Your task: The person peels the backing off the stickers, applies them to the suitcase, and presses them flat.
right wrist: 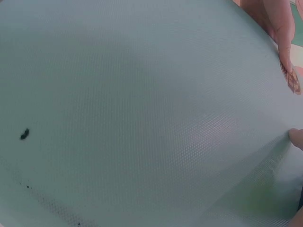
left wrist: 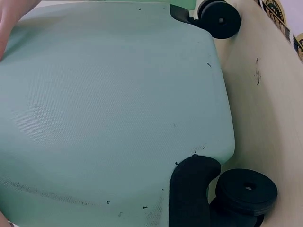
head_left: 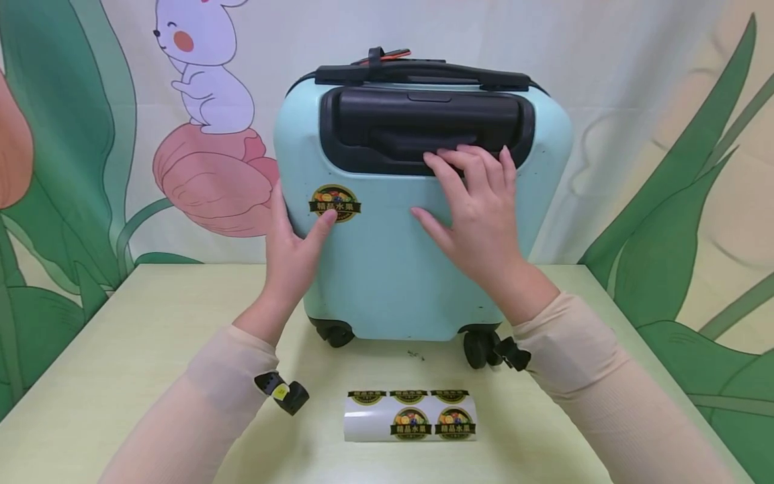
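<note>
A mint-green suitcase (head_left: 387,262) stands upright on its black wheels, its front facing me. On its upper left front sits a round black-and-gold fruit sticker (head_left: 334,193). My left hand (head_left: 293,252) lies along the suitcase's left side, its thumb touching the sticker's lower edge. With fingers slightly bent, my right hand (head_left: 484,215) rests its fingertips at the lower rim of the black handle recess (head_left: 363,158). Its thumb touches the green shell. In the right wrist view, the left thumb meets the sticker (right wrist: 292,81) at the shell's edge.
On the table (head_left: 181,349), a curled sheet of matching stickers (head_left: 369,423) lies in front of the suitcase. A black top handle (head_left: 423,72) runs across the suitcase. Behind stands a cloth backdrop (head_left: 254,40) printed with a rabbit and plants.
</note>
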`<action>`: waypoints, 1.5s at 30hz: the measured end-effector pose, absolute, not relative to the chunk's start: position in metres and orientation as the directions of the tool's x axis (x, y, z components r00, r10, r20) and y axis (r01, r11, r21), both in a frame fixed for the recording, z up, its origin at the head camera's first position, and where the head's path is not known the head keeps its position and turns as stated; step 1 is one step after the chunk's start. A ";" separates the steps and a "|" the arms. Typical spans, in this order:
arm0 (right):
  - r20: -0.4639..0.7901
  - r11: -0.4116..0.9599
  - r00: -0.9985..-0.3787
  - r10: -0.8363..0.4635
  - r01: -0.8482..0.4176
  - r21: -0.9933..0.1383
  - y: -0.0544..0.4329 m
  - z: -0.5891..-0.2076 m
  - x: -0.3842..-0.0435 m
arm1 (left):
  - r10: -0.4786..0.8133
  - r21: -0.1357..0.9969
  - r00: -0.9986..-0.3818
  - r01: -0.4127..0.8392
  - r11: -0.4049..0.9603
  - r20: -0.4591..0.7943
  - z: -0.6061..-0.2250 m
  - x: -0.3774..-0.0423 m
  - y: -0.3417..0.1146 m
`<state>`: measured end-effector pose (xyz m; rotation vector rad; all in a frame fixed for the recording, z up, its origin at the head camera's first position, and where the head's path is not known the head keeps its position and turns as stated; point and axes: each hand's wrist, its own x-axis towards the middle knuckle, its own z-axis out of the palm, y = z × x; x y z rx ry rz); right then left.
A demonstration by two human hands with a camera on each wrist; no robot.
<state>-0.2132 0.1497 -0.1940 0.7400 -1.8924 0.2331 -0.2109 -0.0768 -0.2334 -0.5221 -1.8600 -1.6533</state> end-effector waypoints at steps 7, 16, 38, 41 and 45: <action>0.885 0.789 -0.262 -0.384 -0.591 0.168 0.149 -0.193 -0.214 | -0.099 0.736 -0.731 0.657 0.164 0.675 -0.233 -0.208 -0.078; 0.882 0.792 -0.268 -0.387 -0.587 0.168 0.150 -0.194 -0.214 | -0.101 0.713 -0.707 0.681 0.167 0.700 -0.234 -0.208 -0.078; 0.889 0.789 -0.254 -0.382 -0.590 0.171 0.149 -0.194 -0.215 | -0.127 0.715 -0.704 0.688 0.125 0.699 -0.228 -0.213 -0.074; 0.887 0.791 -0.258 -0.384 -0.587 0.171 0.149 -0.194 -0.215 | -0.131 0.714 -0.701 0.689 0.127 0.701 -0.229 -0.213 -0.074; 0.887 0.791 -0.256 -0.383 -0.587 0.172 0.149 -0.194 -0.215 | -0.145 0.694 -0.680 0.710 0.118 0.719 -0.231 -0.216 -0.076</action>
